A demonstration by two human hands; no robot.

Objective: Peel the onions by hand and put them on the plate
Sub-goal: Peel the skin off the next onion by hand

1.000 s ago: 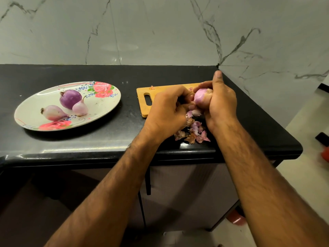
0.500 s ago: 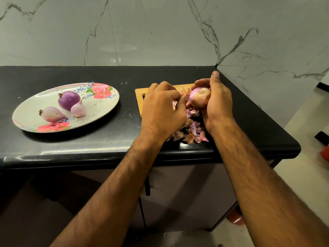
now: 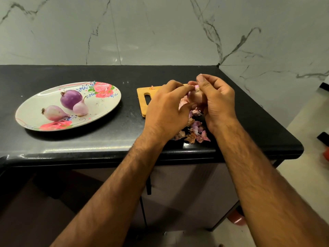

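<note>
Both hands work over the wooden cutting board (image 3: 142, 98) on the black counter. My right hand (image 3: 218, 102) grips a pale pink onion (image 3: 195, 96), its thumb raised over the top. My left hand (image 3: 166, 111) curls against the onion's left side and pinches a loose strip of skin (image 3: 182, 104). Most of the onion is hidden between the hands. Torn pink and brown peels (image 3: 193, 133) lie in a heap below the hands near the counter's front edge. On the left, a floral plate (image 3: 105, 106) holds three peeled onions: a dark purple one (image 3: 71, 98) and two pale ones (image 3: 81, 108) (image 3: 55, 113).
The counter (image 3: 124, 132) ends at a rounded corner on the right, with a pale floor beyond. A marble wall stands behind it. Cabinet fronts lie below the front edge.
My right thumb has lifted higher over the onion and the onion has turned in that hand. My left hand has shifted right, closer against it, pulling skin. The plate's onions have not moved.
</note>
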